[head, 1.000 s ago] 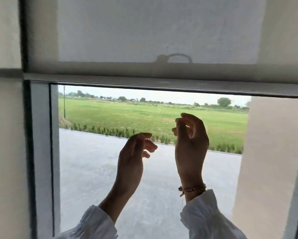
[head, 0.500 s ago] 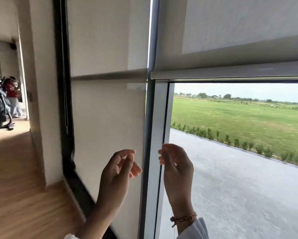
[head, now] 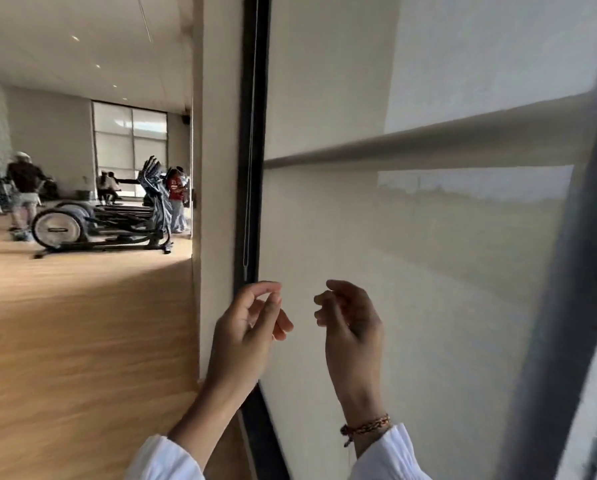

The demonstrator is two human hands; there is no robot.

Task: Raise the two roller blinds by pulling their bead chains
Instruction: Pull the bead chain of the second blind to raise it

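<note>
A lowered cream roller blind [head: 411, 271] covers the window, its bead chain [head: 248, 202] hanging along the dark frame [head: 255, 98] just above the left hand [head: 252, 320]. Both hands' grips are loosely curled and empty, the right hand [head: 352, 320] near the blind; behind lie a wooden floor [head: 82, 323] and gym machines [head: 110, 216]

- A gym or fitness hall, seen past the wall edge in the left half of the frame.
- Elliptical trainers [head: 99, 220] stand in a row on a wide wooden floor [head: 82, 323] at middle left.
- People [head: 23, 188] move among the machines.
- Tall shaded windows [head: 131, 147] and recessed ceiling lights [head: 75, 38] fill the upper left.
</note>
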